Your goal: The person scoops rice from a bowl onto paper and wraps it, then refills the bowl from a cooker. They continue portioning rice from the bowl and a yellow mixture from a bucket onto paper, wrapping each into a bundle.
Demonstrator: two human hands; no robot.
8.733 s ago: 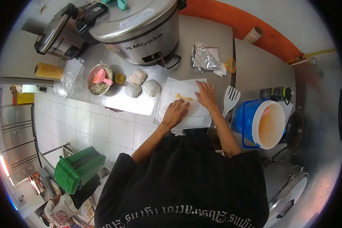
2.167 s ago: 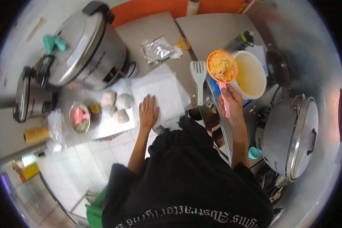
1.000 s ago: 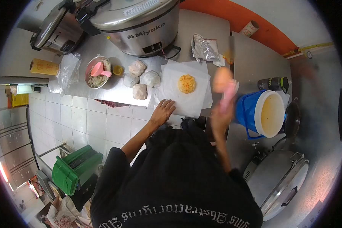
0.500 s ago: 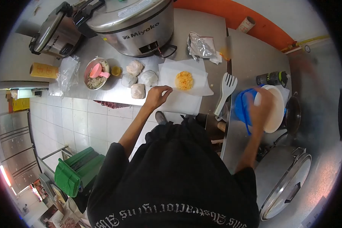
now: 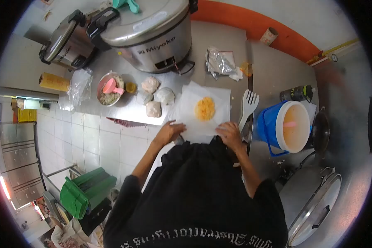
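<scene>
A flat round of orange rice (image 5: 205,108) lies on a white sheet of wrapping paper (image 5: 189,96) at the table's near edge. My left hand (image 5: 171,132) pinches the near left corner of this paper. At the near right corner, my right hand (image 5: 230,134) has its fingers closed on the paper's edge. Several paper-wrapped parcels (image 5: 153,109) sit left of the sheet. Just right of it lies a white spatula with slots (image 5: 248,106). Beyond that stands a blue bucket (image 5: 270,126) with orange contents and a pink scoop (image 5: 289,124) inside.
A large rice cooker (image 5: 153,49) stands behind the paper, a smaller cooker (image 5: 68,51) at left. A metal bowl (image 5: 105,101) holds food and a pink scoop. Crumpled foil (image 5: 219,62) lies at the back. A big lidded pot (image 5: 304,200) stands at the right.
My right hand has come left from the bucket to the paper's near right corner. My left hand is now at the near left corner. The whole view has shifted slightly.
</scene>
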